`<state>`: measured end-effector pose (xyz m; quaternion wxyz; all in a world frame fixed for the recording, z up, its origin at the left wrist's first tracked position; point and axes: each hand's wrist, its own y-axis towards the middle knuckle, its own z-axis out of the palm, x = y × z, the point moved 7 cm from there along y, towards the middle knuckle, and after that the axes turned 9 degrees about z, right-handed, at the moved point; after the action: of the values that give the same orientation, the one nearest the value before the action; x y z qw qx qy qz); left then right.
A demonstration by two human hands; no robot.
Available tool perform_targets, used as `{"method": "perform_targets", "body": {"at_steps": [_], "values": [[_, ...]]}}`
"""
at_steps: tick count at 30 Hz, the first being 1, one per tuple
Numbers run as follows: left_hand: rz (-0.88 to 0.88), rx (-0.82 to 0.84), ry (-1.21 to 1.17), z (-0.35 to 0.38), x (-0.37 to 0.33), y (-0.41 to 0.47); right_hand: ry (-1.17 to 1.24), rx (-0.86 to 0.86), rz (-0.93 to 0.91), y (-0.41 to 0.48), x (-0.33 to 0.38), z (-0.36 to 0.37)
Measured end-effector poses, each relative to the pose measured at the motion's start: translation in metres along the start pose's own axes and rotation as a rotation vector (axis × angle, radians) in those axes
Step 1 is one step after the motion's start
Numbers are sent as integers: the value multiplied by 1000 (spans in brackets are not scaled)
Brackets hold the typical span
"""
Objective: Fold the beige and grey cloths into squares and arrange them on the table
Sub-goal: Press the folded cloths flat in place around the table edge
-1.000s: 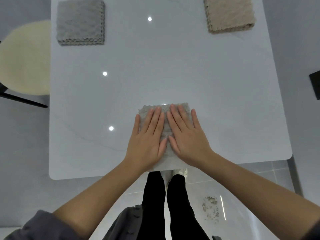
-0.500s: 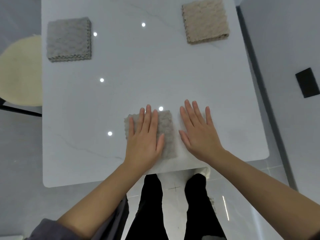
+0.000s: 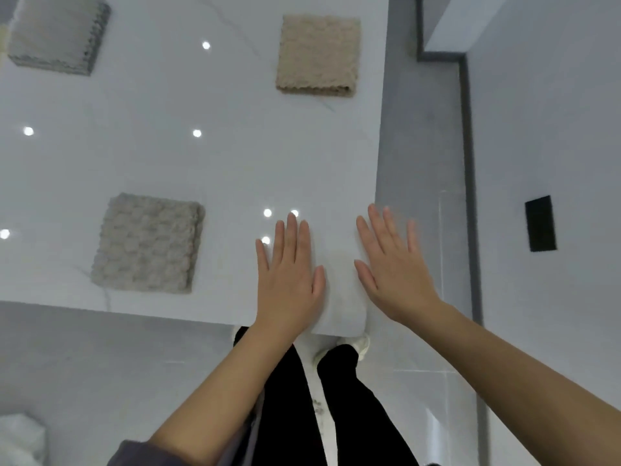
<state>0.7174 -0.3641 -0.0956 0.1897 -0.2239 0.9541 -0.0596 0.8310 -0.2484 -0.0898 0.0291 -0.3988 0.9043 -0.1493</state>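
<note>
Three folded square cloths lie on the white table (image 3: 235, 156). A light grey-beige one (image 3: 148, 242) sits near the front edge, a darker grey one (image 3: 55, 31) at the far left, a beige one (image 3: 319, 55) at the far right. My left hand (image 3: 289, 277) is flat and open above the table's front right corner, well to the right of the near cloth and not touching it. My right hand (image 3: 393, 267) hovers open past the table's right edge, with its fingers spread. Neither hand holds anything.
The table's right edge runs close to a grey wall base (image 3: 467, 163). A black rectangle (image 3: 540, 223) sits on the surface at the right. My black-trousered legs (image 3: 302, 398) stand below the front edge. Something white (image 3: 20, 438) lies at the lower left.
Both hands lifted off the near cloth and moved right, leaving it folded on the table. The view has swung right, so the cloths now sit further left.
</note>
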Motion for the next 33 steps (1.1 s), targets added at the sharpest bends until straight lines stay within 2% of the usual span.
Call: {"method": "perform_targets", "body": {"at_steps": [9, 18, 24, 28, 33], "values": [[-109, -62, -55, 6, -73, 51, 2, -5, -127, 44, -72, -23], [-245, -159, -140, -8, -90, 164, -53, -5, -293, 158, -116, -74], [-341, -202, -124, -22, -87, 232, -84, 79, -395, 241, -140, -98], [-473, -284, -183, -29, -80, 262, -82, 108, -490, 289, -142, -111], [-737, -425, -242, -37, -65, 281, -97, 149, -728, 349, -118, -119]]}}
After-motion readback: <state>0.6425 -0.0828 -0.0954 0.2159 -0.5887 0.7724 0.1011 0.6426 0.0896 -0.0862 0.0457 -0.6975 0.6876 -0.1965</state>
